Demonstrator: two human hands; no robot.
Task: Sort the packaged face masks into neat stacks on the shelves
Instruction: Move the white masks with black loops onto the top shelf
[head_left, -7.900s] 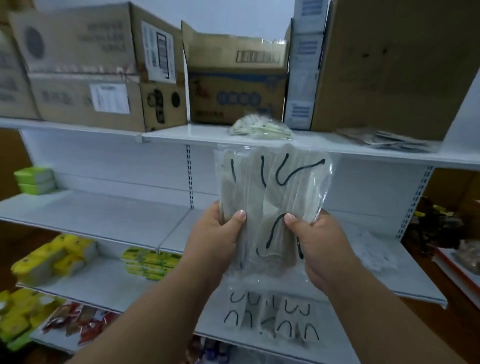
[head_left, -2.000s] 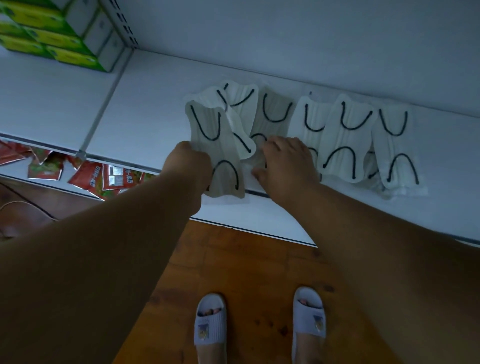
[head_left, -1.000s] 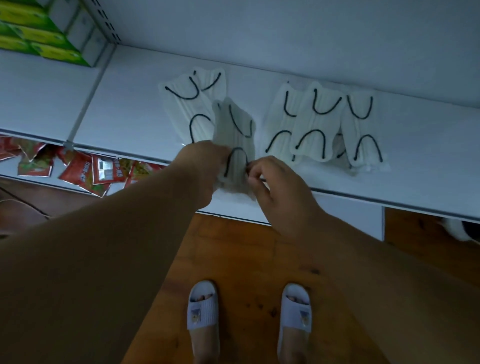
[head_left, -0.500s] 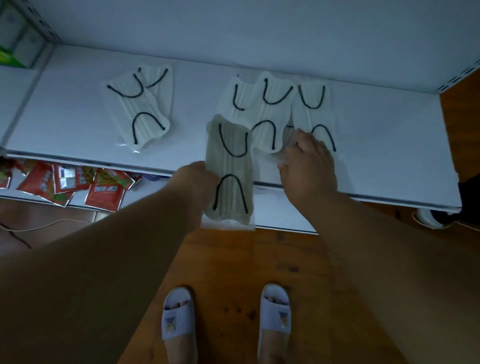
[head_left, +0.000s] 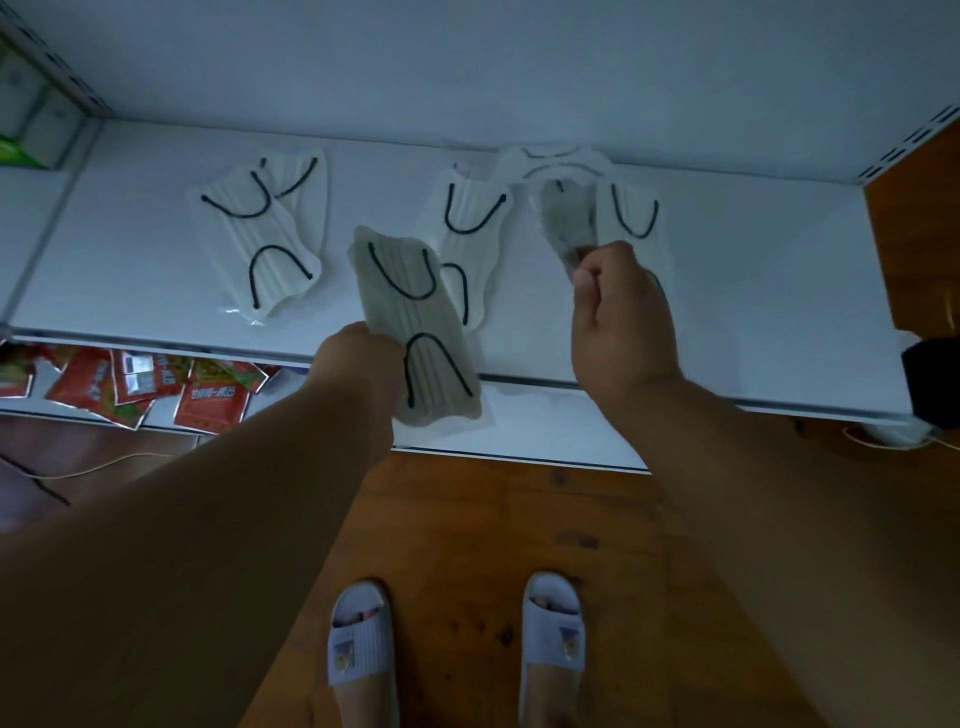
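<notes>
Packaged face masks with black ear loops lie on a white shelf (head_left: 753, 291). My left hand (head_left: 358, 364) grips a grey packaged mask (head_left: 415, 322) over the shelf's front edge. My right hand (head_left: 618, 317) pinches a second grey packaged mask (head_left: 566, 223), lifted off the shelf. A small pile of white masks (head_left: 265, 234) lies at the left. One white mask (head_left: 470, 234) lies in the middle, partly under the held one. Another white mask (head_left: 631, 218) lies behind my right hand, and one more white mask (head_left: 550, 161) rests against the back wall.
A lower shelf holds red snack packets (head_left: 135, 384) at the left. Green boxes (head_left: 21, 150) stand on the neighbouring shelf at far left. Below is a wooden floor (head_left: 467, 519) with my slippered feet (head_left: 358, 639). A dark object (head_left: 932, 374) sits at the right edge.
My right hand has lifted a grey mask packet out of the right group. My left hand keeps hold of its grey mask, now tilted a little to the left.
</notes>
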